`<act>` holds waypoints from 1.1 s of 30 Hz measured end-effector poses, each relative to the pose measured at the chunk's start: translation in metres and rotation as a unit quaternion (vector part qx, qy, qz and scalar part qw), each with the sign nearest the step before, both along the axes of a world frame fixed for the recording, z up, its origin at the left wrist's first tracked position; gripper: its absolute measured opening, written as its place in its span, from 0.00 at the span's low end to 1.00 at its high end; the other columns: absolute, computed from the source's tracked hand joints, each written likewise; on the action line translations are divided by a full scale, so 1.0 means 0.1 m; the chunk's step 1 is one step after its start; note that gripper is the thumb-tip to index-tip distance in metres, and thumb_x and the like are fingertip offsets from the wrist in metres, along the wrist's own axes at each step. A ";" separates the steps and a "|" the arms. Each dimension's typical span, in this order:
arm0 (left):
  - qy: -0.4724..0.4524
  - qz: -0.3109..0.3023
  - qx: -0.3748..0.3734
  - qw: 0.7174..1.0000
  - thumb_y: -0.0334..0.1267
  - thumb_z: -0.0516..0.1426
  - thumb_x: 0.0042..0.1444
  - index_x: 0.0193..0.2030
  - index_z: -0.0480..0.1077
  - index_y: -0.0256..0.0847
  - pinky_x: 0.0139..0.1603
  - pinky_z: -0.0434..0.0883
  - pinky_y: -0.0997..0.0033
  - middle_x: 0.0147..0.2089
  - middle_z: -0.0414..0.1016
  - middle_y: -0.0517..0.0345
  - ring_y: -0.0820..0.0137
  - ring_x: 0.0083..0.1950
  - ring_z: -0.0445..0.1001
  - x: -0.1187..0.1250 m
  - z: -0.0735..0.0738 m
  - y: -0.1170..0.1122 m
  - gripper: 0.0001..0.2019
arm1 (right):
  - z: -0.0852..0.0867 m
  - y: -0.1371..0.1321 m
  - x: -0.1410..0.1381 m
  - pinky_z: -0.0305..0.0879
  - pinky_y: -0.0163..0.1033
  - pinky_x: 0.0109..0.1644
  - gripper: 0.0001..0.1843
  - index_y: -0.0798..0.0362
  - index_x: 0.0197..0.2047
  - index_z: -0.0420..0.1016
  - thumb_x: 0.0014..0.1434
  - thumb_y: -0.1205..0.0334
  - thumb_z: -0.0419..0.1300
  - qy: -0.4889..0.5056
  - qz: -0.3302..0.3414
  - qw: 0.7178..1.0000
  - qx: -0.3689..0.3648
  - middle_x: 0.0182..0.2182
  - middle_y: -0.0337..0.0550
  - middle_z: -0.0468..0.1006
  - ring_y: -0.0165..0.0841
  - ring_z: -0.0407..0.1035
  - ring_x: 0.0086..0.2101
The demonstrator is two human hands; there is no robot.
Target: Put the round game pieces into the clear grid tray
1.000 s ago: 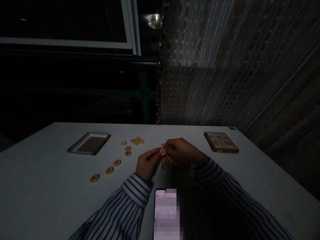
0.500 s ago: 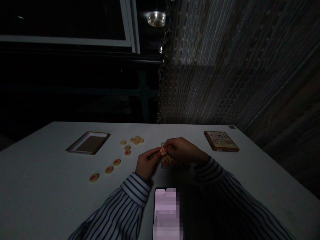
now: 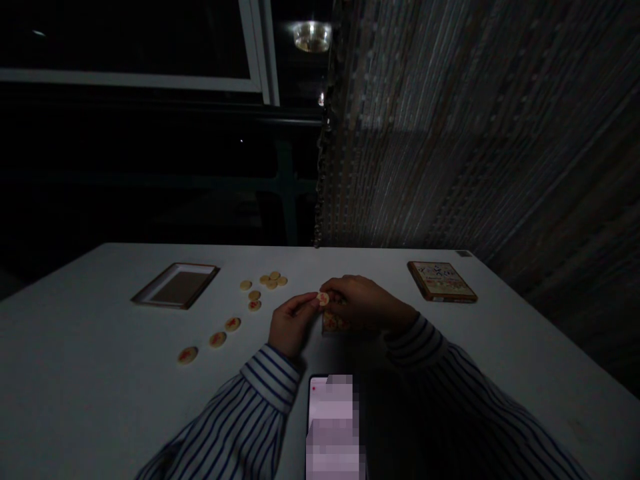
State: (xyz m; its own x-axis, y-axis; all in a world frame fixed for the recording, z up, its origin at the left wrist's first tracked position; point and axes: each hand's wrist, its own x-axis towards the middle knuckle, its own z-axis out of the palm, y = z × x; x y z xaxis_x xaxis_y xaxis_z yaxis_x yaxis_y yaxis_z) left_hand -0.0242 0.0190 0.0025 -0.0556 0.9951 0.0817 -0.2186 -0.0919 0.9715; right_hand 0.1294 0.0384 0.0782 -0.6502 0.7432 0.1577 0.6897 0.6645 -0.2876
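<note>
A round, pale Chinese chess piece with a red character is held up between my two hands. My left hand pinches its left edge between thumb and fingertips. The bent fingers of my right hand close on its right side. Just under my right hand lies a shallow box with several red-marked pieces in it, much of it hidden by that hand. Left of my hands, red-marked pieces lie in a loose slanting line on the table. Farther back is a cluster of plain-faced pieces.
An open, shallow tray-like box lid lies at the back left of the white table. At the back right is a closed printed box. A lit phone stands close in front of me. Behind hangs a string curtain.
The held piece has shifted slightly left and up, with my left hand moving a little the same way. The pieces on the table have stayed put.
</note>
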 end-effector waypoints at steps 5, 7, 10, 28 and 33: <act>0.003 0.007 0.001 1.000 0.39 0.60 0.42 0.36 0.72 0.34 0.45 0.69 0.66 0.36 0.77 0.51 0.67 0.38 0.74 0.00 0.00 0.00 0.14 | 0.01 -0.01 -0.03 0.54 0.37 0.40 0.15 0.54 0.44 0.69 0.56 0.58 0.51 -0.035 0.012 0.999 0.039 0.37 0.45 0.74 0.34 0.65 0.39; 0.005 0.007 0.005 1.000 0.40 0.61 0.41 0.36 0.72 0.34 0.46 0.68 0.65 0.36 0.77 0.50 0.66 0.39 0.74 0.00 -0.01 0.00 0.15 | 0.02 -0.01 -0.03 0.54 0.37 0.41 0.14 0.54 0.44 0.69 0.56 0.58 0.51 -0.046 0.018 0.997 0.053 0.37 0.46 0.74 0.34 0.64 0.39; 0.010 0.010 0.015 1.000 0.40 0.60 0.42 0.36 0.72 0.34 0.47 0.68 0.63 0.37 0.77 0.50 0.66 0.40 0.74 -0.01 -0.03 0.01 0.15 | 0.02 -0.01 -0.04 0.53 0.38 0.43 0.14 0.54 0.44 0.69 0.56 0.58 0.51 -0.049 0.021 0.996 0.065 0.37 0.45 0.74 0.35 0.64 0.40; -0.021 0.006 0.002 1.000 0.41 0.60 0.42 0.37 0.72 0.34 0.44 0.69 0.64 0.33 0.77 0.51 0.67 0.37 0.74 -0.01 -0.05 0.02 0.16 | 0.06 -0.01 0.02 0.53 0.38 0.42 0.16 0.54 0.44 0.69 0.57 0.56 0.49 -0.049 0.014 0.996 0.074 0.36 0.46 0.74 0.35 0.65 0.38; 0.035 0.039 0.009 0.999 0.41 0.60 0.41 0.35 0.73 0.34 0.40 0.69 0.68 0.33 0.77 0.52 0.68 0.35 0.74 0.01 -0.04 0.02 0.14 | 0.07 -0.01 0.03 0.53 0.37 0.42 0.15 0.53 0.44 0.69 0.57 0.58 0.49 -0.056 0.006 0.996 0.074 0.36 0.46 0.75 0.35 0.65 0.38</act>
